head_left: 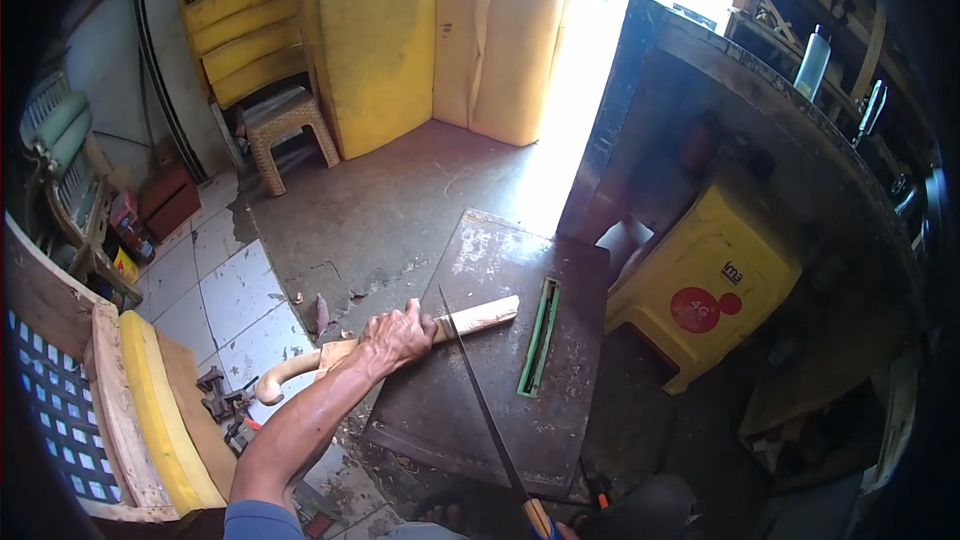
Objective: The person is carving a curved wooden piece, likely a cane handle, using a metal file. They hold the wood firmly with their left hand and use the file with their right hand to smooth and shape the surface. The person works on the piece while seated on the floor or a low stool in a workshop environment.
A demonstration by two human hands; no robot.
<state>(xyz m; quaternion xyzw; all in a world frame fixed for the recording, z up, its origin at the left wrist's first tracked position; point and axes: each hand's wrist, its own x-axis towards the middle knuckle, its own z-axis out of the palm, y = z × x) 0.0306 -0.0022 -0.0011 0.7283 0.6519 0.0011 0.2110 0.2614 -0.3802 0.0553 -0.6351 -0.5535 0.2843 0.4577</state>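
At the lower edge the right hand [560,532] barely shows, its fingers wrapped round the wooden handle of a handsaw [485,410], though most of that hand is cut off by the frame. The thin blade runs up and away from it, its tip meeting a pale curved wooden piece [400,345] just right of the left hand [397,337]. That hand comes in on a bare forearm from the lower left, fingers clenched down over the wood and pinning it against a dark, dusty metal plate [500,380] lying on the floor. The wood's hooked end sticks out left over the white floor tiles [235,290], near a small dark clamp [222,398]. A green slot [538,337] is set in the plate to the right of the saw. Beyond stand a yellow plastic stool [705,285], a small woven stool [287,130] and yellow foam cushions [375,35] against the far wall.
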